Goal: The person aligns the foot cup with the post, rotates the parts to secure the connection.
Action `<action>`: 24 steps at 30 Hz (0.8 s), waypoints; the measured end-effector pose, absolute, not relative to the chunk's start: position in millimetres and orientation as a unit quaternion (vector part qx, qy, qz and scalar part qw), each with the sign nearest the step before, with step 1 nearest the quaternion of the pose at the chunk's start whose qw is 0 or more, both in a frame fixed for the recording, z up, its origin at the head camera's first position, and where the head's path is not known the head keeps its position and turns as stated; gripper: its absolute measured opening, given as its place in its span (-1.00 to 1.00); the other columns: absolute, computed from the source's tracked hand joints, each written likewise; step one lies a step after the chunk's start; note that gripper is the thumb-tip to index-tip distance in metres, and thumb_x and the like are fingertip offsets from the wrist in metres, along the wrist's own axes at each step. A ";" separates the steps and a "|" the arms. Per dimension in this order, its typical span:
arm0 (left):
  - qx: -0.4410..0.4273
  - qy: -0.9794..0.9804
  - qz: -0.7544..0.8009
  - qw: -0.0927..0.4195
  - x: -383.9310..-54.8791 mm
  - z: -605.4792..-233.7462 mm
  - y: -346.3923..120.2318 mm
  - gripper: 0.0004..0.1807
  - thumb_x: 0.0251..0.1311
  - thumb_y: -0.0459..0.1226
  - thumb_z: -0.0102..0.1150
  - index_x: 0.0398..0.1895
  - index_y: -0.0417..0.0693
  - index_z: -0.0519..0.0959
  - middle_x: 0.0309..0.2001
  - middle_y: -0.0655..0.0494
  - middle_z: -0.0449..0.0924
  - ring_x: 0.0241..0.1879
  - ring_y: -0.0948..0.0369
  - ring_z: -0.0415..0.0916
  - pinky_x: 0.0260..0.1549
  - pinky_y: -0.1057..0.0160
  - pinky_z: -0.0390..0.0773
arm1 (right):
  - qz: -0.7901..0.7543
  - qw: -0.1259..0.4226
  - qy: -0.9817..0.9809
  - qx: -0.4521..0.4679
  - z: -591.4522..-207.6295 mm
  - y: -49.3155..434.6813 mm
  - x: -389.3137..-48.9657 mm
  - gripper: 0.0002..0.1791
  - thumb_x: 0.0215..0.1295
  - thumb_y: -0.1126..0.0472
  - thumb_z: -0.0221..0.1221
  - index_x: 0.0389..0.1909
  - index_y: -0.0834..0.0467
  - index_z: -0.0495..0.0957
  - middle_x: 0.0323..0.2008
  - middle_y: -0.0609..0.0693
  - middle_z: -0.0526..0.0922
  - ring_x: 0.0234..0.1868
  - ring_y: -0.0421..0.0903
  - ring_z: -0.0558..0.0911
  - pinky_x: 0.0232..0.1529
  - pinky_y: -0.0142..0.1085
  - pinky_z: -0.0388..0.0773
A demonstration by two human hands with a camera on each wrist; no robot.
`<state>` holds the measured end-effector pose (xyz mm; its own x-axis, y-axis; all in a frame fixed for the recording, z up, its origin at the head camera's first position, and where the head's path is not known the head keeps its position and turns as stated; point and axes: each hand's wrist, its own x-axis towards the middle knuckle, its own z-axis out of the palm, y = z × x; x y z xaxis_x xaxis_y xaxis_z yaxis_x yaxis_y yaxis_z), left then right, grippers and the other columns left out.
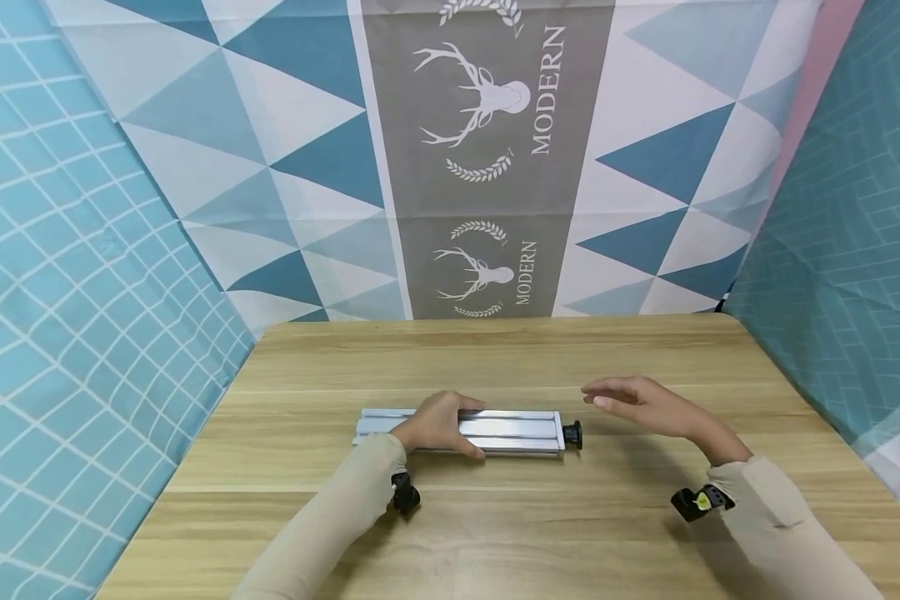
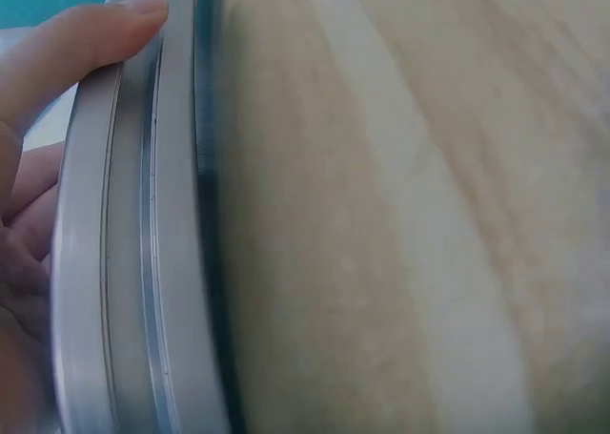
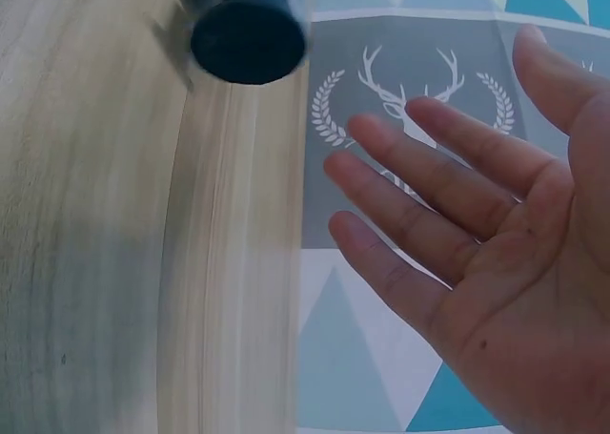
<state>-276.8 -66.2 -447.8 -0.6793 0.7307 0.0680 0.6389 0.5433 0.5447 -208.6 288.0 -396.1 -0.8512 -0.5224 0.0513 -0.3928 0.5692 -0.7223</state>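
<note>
A long silver metal rail (image 1: 516, 428), grooved along its length, lies crosswise in the middle of the head view. At its right end sits a black knob (image 1: 573, 435). My left hand (image 1: 437, 422) grips the rail left of its middle, fingers over the far side and thumb on the near side. The left wrist view shows the thumb on the grooved side of the rail (image 2: 176, 224). My right hand (image 1: 641, 406) hovers to the right of the knob, apart from it. In the right wrist view its fingers are spread, holding nothing, with the knob (image 3: 250, 43) above left.
Both the hands and the rail are over a wooden table (image 1: 495, 525). A patterned cloth (image 1: 480, 192) with deer heads hangs behind its far edge. Blue tiled-pattern cloth (image 1: 67, 275) closes the left side, and a teal cloth (image 1: 855, 225) the right.
</note>
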 end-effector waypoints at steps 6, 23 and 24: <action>0.375 0.880 0.271 0.104 -275.6 -453.7 -64.0 -0.11 -0.34 0.09 0.58 0.19 0.02 0.55 0.12 0.12 0.58 0.09 0.22 0.52 0.09 0.21 0.44 | -0.376 0.084 0.888 -0.251 -395.8 289.9 -206.2 -0.52 0.49 0.07 -0.03 0.27 0.29 0.39 0.16 0.25 0.52 0.17 0.13 0.52 0.02 -0.25 0.52; 0.420 0.870 0.220 0.139 -282.4 -447.5 -66.2 -0.05 -0.13 0.18 0.43 0.36 0.03 0.37 0.27 0.12 0.43 0.13 0.26 0.45 0.10 0.22 0.42 | -0.272 0.058 0.935 -0.223 -404.4 277.2 -208.5 -0.40 0.45 -0.06 0.00 0.28 0.31 0.38 0.23 0.27 0.44 0.26 0.27 0.38 0.15 0.17 0.32; 0.424 0.868 0.209 0.153 -283.0 -444.0 -65.9 -0.05 -0.09 0.19 0.40 0.38 0.01 0.33 0.29 0.11 0.41 0.07 0.26 0.48 0.07 0.23 0.43 | -0.262 0.048 0.937 -0.227 -401.3 274.6 -210.0 -0.41 0.46 -0.04 0.00 0.28 0.33 0.37 0.23 0.29 0.43 0.27 0.29 0.37 0.17 0.18 0.30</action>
